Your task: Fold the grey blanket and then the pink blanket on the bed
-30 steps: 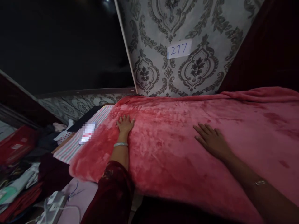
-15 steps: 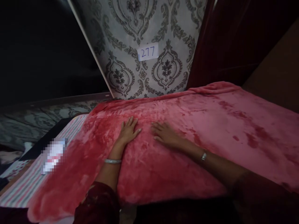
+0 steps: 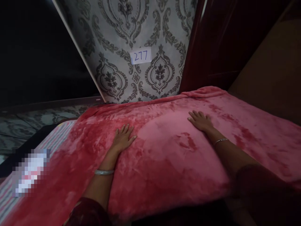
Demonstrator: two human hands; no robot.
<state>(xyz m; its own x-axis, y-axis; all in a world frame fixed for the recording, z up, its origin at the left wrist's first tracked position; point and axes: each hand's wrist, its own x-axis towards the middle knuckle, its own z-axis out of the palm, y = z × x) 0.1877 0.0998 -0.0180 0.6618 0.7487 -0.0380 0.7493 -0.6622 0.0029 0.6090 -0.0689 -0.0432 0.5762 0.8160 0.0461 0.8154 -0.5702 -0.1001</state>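
One long near edge (image 3: 169,201) offers the likeliest hold on the red plush blanket (image 3: 176,169), probably soft, limp and weighty. Beyond, left hand (image 3: 123,138) and right hand (image 3: 200,121) lie on it palm-down, grip splayed and empty; farthest, a bunched fold (image 3: 204,91) lies below the dark-red panel (image 3: 218,44).

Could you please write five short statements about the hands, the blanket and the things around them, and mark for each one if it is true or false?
1. The left hand is palm down on the red-pink blanket. True.
2. The right hand is closed in a fist. False: it is open, with the palm down on the blanket.
3. The paper label on the patterned wall reads 277. True.
4. The striped cloth shows at the right edge of the picture. False: it shows at the left.
5. A bracelet is around the left wrist. True.
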